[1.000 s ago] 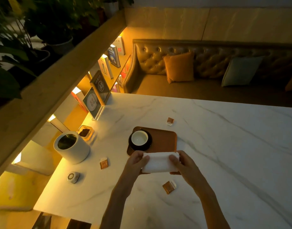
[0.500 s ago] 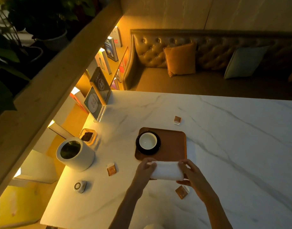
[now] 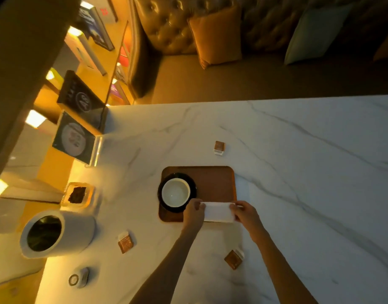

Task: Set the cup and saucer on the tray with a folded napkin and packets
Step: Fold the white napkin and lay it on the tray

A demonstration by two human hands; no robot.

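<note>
Both hands, left hand (image 3: pixel 194 212) and right hand (image 3: pixel 245 215), pinch the ends of the white folded paper napkin (image 3: pixel 218 212) over the brown rounded tray's (image 3: pixel 217 181) near edge, likely squaring it beside the cream cup (image 3: pixel 176 191) on its black saucer (image 3: pixel 164 207).

The left grip (image 3: pixel 194 212) and right grip (image 3: pixel 245 216) are bare hands on bare, slender forearms (image 3: pixel 166 270).

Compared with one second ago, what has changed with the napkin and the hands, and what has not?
The left hand and right hand drew closer together, so the white napkin between them looks shorter, over the near edge of the tray. Neither grip changed: each still pinches one end. The cup and saucer stay on the tray's left; the three packets stay on the table.
</note>
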